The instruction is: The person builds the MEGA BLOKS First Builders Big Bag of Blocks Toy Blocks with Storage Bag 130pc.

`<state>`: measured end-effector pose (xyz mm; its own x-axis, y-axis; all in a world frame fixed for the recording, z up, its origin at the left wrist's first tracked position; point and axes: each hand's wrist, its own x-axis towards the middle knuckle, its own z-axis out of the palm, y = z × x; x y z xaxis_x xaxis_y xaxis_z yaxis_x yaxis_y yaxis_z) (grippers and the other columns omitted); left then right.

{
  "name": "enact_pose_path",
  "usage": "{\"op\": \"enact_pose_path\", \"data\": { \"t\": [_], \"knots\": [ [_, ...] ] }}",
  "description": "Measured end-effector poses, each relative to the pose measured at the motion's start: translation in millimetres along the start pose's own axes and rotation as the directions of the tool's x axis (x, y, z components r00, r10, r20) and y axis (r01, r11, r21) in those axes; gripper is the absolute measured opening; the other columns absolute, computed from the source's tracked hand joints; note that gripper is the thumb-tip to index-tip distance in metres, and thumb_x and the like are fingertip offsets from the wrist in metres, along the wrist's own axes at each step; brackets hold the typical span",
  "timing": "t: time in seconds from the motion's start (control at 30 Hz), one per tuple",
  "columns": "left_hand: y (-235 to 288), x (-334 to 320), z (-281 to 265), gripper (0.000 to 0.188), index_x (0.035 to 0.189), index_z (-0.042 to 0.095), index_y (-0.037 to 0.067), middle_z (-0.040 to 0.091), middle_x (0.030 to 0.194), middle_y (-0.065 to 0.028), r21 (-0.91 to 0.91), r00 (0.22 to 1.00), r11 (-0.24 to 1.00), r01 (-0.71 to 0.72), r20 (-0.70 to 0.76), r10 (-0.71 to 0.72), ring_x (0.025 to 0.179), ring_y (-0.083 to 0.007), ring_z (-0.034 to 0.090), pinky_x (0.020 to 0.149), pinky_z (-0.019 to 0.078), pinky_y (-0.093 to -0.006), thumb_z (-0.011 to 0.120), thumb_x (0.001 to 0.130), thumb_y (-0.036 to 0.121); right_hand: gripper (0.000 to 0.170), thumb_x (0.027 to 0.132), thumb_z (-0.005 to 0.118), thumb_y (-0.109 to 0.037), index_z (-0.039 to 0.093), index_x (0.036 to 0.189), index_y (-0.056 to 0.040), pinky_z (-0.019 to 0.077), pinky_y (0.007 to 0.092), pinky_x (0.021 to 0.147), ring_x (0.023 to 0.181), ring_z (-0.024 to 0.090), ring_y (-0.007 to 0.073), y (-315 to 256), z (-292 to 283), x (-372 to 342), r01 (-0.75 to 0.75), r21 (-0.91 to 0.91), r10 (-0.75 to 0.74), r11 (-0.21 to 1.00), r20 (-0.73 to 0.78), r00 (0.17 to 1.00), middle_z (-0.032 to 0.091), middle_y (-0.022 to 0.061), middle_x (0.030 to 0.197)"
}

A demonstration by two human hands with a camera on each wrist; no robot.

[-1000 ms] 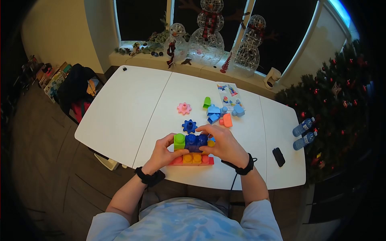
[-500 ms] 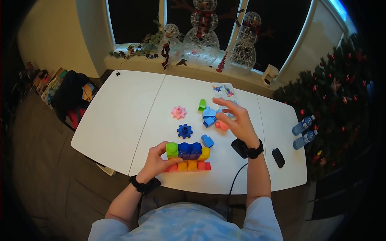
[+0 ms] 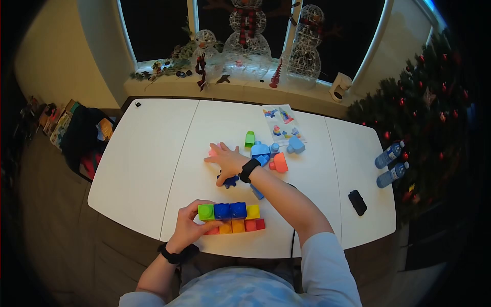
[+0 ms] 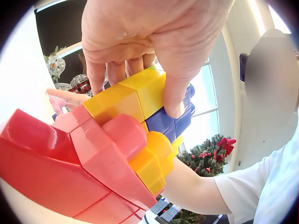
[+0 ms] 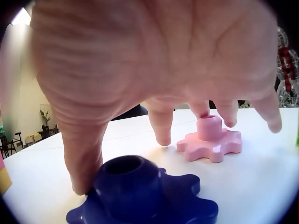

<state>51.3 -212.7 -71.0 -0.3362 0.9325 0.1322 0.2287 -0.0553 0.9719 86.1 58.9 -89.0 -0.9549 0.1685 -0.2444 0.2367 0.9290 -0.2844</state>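
Note:
My left hand (image 3: 185, 227) grips a toy block build by its left end, thumb on the near side and fingers behind. Its upper row has green, dark blue (image 3: 230, 211) and yellow blocks; coral, orange and red pieces (image 4: 103, 172) show lower down. Over the middle of the table my right hand (image 3: 229, 162) reaches with spread fingers. In the right wrist view its thumb is right at a dark blue gear (image 5: 131, 196) with a hollow hub. The other fingertips come down around a pink gear (image 5: 210, 142) lying flat beyond it.
Light blue blocks (image 3: 260, 150), a coral block (image 3: 279, 163) and a green block (image 3: 249, 139) lie right of the gears. Behind them is a picture sheet (image 3: 284, 123). Toward the right edge are a black phone (image 3: 357, 202) and two water bottles (image 3: 389, 155).
My right hand has let go of the build, lifted away to the right, then swung left over the gears. The left hand keeps its hold on the build.

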Motion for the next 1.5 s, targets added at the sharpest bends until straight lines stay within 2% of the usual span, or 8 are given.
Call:
{"op": "enact_pose_path", "data": {
  "t": [0.2,0.4,0.5,0.67,0.8,0.87,1.1,1.5],
  "knots": [
    [-1,-2,2,0.045,0.116,0.068,0.002,0.075,0.109,-0.0074,-0.035,1.0,0.999,-0.001,-0.021,0.0,0.1,-0.0143,0.07,0.095,0.0553,-0.0313,0.091,0.078,0.008,0.066,0.067,0.079,-0.001,0.069,0.129,-0.0203,0.0499,0.0442,0.108,0.143,0.042,0.0419,29,29,-39,0.129,0.03,-0.126,0.991,-0.087,0.988,0.042,0.0125,0.156],
    [0,-1,1,0.044,0.116,0.068,0.003,0.075,0.109,-0.0075,-0.056,1.0,0.998,0.0,-0.019,-0.001,0.1,-0.0141,0.07,0.094,0.0551,-0.0311,0.091,0.078,0.008,0.05,0.075,0.076,-0.002,0.076,0.121,-0.0193,0.0465,0.043,0.111,0.142,0.044,0.0393,46,-5,-98,0.092,0.061,-0.091,0.994,-0.02,0.996,0.052,0.0154,0.154],
    [0,-3,1,0.048,0.118,0.067,0.002,0.074,0.108,-0.006,-0.003,1.0,1.0,-0.022,-0.001,0.022,0.1,-0.0131,0.07,0.092,0.0567,-0.0307,0.092,0.077,0.006,0.038,0.082,0.074,-0.015,0.077,0.12,-0.0171,0.0486,0.0542,0.105,0.145,0.042,0.0381,59,-37,-102,0.113,0.407,-0.026,0.907,-0.214,0.977,0.048,0.0129,0.156],
    [-2,-2,1,0.048,0.116,0.067,0.002,0.073,0.105,-0.0043,-0.022,0.999,1.0,-0.012,-0.031,0.011,0.097,-0.0121,0.069,0.09,0.0564,-0.03,0.093,0.077,0.008,0.054,0.086,0.075,-0.038,0.068,0.135,-0.0183,0.0466,0.0483,0.109,0.131,0.058,0.0387,111,-38,-66,-0.166,0.052,0.16,0.985,-0.653,0.74,0.062,0.0198,0.14],
    [2,-3,1,0.048,0.116,0.066,0.002,0.072,0.104,-0.0038,-0.023,0.999,1.0,-0.004,-0.033,0.003,0.097,-0.0121,0.068,0.09,0.0558,-0.0301,0.093,0.076,0.008,0.061,0.083,0.076,-0.039,0.064,0.141,-0.0218,0.0481,0.0417,0.108,0.123,0.063,0.0378,124,-15,-47,-0.262,0.018,0.236,0.965,-0.499,0.834,0.068,0.021,0.129],
    [1,-3,0,0.049,0.116,0.067,0.002,0.072,0.105,-0.0039,-0.014,0.998,1.0,0.004,-0.055,-0.005,0.098,-0.0128,0.067,0.091,0.0553,-0.0303,0.093,0.076,0.009,0.06,0.087,0.078,-0.034,0.061,0.144,-0.0232,0.0479,0.0426,0.108,0.125,0.062,0.0373,115,-25,-60,-0.193,0.321,0.26,0.927,-0.182,0.948,0.067,0.0179,0.133],
    [-5,-2,-10,0.046,0.119,0.066,0.001,0.073,0.107,-0.0053,0.021,0.999,0.999,-0.041,-0.029,0.042,0.099,-0.0125,0.069,0.092,0.0565,-0.0303,0.089,0.08,0.006,0.048,0.086,0.078,-0.028,0.071,0.132,-0.0184,0.0475,0.0403,0.108,0.124,0.061,0.0338,94,-37,-122,-0.159,0.346,0.174,0.925,-0.013,0.985,0.068,0.0149,0.132],
    [-6,3,-31,0.04,0.114,0.066,0.001,0.073,0.105,-0.0045,-0.051,0.997,0.998,-0.029,-0.077,0.025,0.097,-0.0128,0.068,0.091,0.0554,-0.0307,0.088,0.081,0.004,0.058,0.085,0.077,-0.026,0.063,0.138,-0.0086,0.0401,0.0402,0.117,0.141,0.049,0.0345,127,1,-199,-0.414,0.319,0.516,0.853,-0.389,0.763,0.057,0.0182,0.147]
  ]
}}
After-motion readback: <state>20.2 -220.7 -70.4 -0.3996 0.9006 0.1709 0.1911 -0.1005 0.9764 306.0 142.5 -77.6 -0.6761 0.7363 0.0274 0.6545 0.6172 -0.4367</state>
